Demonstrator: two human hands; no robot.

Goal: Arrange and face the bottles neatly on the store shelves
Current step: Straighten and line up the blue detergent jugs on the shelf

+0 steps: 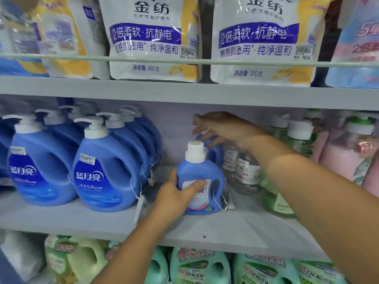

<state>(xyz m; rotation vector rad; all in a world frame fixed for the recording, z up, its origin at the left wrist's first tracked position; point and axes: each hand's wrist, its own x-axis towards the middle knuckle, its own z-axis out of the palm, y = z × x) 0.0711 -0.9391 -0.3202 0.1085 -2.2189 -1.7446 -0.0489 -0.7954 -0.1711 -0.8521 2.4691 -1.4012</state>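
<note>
A small blue detergent bottle (202,175) with a white cap stands upright at the front of the middle shelf (184,226). My left hand (176,193) grips its lower body, thumb across the label. Behind it stands a second small blue bottle (214,151), mostly hidden. My right hand (221,127) reaches over to that rear bottle, fingers curled around its top. Rows of large blue pump bottles (106,171) fill the shelf's left side.
Clear bottles (244,171), green ones (297,140) and pink packs (344,158) crowd the right of the shelf. White refill pouches (151,37) stand on the shelf above behind a rail. Green and yellow jugs (201,267) sit below. A gap lies between the pump bottles and the small bottle.
</note>
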